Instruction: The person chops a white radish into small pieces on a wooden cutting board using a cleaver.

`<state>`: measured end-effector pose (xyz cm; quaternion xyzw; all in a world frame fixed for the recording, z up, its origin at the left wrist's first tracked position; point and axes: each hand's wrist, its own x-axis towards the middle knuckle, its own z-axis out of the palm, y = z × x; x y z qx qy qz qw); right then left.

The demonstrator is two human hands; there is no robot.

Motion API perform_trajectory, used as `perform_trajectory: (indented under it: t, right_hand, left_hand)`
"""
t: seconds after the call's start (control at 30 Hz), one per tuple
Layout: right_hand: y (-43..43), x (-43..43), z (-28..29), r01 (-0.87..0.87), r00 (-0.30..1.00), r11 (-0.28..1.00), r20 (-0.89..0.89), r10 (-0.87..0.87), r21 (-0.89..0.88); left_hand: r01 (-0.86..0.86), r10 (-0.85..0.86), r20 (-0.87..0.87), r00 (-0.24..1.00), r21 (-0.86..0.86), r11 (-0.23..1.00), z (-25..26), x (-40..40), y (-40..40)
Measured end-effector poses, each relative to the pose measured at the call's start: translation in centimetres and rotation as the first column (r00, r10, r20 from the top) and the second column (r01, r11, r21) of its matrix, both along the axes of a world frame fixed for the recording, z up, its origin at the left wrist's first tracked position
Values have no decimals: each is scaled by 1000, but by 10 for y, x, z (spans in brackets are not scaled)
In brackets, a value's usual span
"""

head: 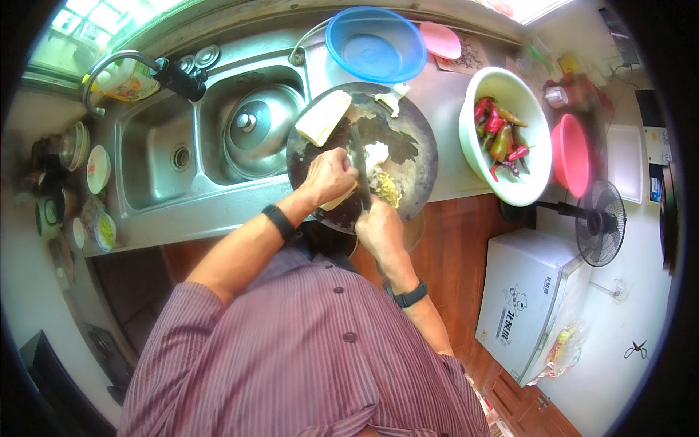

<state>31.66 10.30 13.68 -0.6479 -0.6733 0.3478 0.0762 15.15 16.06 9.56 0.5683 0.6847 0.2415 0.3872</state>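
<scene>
A round, dark-stained chopping board point(420, 164) lies on the steel counter before me. My right hand point(379, 226) grips a kitchen knife point(359, 164), its dark blade pointing away from me across the board. Close against the blade's left side, my left hand point(331, 175) has its fingers curled over a pale piece of food point(339, 198), mostly hidden beneath it. Right of the blade lie white cut pieces point(375, 154) and a heap of yellowish chopped bits point(387, 190). A large pale, whitish piece point(323, 118) rests at the board's upper left, and a small pale scrap point(392, 100) at its top.
Left of the board is a double steel sink point(158, 158) with a domed lid point(261, 128) in one basin. A blue basin point(377, 46) stands behind the board. To the right are a pale green basin point(538, 147) of red and green peppers point(499, 139), a pink basin point(570, 155) and a fan point(600, 223).
</scene>
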Motion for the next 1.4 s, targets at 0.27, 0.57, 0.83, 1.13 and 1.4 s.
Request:
perform_trajectory:
  t: [0.27,0.57,0.83,1.13,1.4]
  right_hand:
    - [24,-13,-7,-14,999,997,32,17,-73]
    - [34,-18,-27,14,997,995,78,-7,-100]
    - [25,-20,-20,10,998,1000,61,-10,2]
    - [-16,4,8,31,999,999,23,-32,20]
    - [-7,6,7,-1,1000,999,22,2,-39]
  left_hand:
    - [-16,16,0,1000,-17,1000,3,1,-1]
    - [29,-29,-56,998,-3,1000,6,1,4]
    - [22,-24,-94,995,-19,1000,-7,-7,9]
    - [20,-16,-71,997,49,999,-10,-3,4]
    - [22,-22,-3,1000,3,1000,-4,-6,1]
